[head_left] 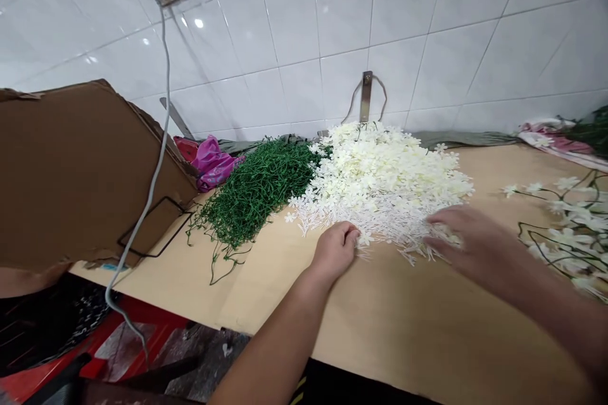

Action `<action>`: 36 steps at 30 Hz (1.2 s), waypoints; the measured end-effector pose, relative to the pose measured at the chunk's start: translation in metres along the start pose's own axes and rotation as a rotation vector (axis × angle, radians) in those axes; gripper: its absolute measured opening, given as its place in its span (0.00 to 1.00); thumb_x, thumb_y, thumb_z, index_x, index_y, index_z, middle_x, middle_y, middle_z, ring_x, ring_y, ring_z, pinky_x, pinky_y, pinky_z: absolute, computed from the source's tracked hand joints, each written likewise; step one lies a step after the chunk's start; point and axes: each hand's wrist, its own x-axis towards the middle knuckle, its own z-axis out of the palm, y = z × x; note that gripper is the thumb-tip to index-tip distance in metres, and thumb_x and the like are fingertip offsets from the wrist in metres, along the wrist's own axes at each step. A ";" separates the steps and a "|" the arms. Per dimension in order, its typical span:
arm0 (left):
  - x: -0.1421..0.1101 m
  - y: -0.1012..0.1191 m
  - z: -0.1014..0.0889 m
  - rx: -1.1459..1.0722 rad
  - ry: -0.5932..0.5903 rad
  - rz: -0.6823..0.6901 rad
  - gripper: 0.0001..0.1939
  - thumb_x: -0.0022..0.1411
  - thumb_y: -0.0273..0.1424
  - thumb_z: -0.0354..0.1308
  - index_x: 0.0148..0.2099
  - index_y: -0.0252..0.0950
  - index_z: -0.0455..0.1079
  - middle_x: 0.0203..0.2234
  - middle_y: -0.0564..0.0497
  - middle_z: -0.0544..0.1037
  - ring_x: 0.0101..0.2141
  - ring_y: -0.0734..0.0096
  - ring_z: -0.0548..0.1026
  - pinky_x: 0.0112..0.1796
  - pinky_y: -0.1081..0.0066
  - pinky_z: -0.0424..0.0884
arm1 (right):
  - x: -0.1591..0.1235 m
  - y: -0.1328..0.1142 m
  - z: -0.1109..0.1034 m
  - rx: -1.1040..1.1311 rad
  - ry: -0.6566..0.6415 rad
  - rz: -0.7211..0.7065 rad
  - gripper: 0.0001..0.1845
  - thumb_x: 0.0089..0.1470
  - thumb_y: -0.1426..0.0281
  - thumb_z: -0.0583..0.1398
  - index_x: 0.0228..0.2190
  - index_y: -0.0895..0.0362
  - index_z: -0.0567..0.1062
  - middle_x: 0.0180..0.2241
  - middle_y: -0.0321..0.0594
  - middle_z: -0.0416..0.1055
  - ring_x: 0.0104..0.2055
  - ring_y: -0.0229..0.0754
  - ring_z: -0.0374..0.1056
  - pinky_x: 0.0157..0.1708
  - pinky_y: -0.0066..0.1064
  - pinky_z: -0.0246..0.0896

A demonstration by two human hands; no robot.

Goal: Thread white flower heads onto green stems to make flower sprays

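A heap of white artificial flowers (380,168) is lying in the middle of a tan tabletop (403,335), its thin pale stalks tangling at the front so that single pieces are hard to make out. The left hand (336,250) is resting at the heap's front edge, fingers curling in and thumb near the index fingertip; one white flower is showing right beside the tips, but I cannot tell whether they are pinching it. The right hand (458,240) is blurring at the heap's right front, thumb and fingers spreading apart; stalks are showing between them. Left of the flowers, and partly touching them, a pile of green plastic stems (266,183) is lying. At far right, flowers on green stems (570,228) are running out of view. A cardboard box (85,171), cut off at left, is hiding most of another person in dark patterned clothing (57,323).
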 end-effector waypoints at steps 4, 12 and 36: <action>0.002 -0.008 -0.005 0.101 0.130 -0.023 0.08 0.56 0.29 0.45 0.32 0.37 0.65 0.28 0.51 0.71 0.32 0.71 0.67 0.33 0.72 0.62 | 0.035 -0.034 0.058 -0.139 -0.212 -0.014 0.08 0.47 0.70 0.55 0.30 0.60 0.70 0.31 0.49 0.66 0.35 0.47 0.61 0.32 0.34 0.56; 0.011 -0.009 -0.003 0.265 0.120 -0.068 0.09 0.54 0.29 0.48 0.36 0.37 0.68 0.31 0.48 0.70 0.35 0.67 0.67 0.38 0.68 0.63 | 0.052 -0.022 0.067 0.132 -0.208 0.210 0.09 0.49 0.72 0.50 0.24 0.58 0.68 0.26 0.40 0.67 0.28 0.39 0.61 0.27 0.29 0.54; 0.012 0.004 0.002 -0.597 0.129 -0.136 0.06 0.48 0.31 0.57 0.30 0.34 0.68 0.23 0.53 0.70 0.26 0.77 0.66 0.29 0.75 0.62 | 0.037 -0.065 0.072 0.549 -0.080 0.177 0.08 0.49 0.74 0.52 0.22 0.59 0.68 0.23 0.37 0.62 0.27 0.35 0.56 0.28 0.27 0.50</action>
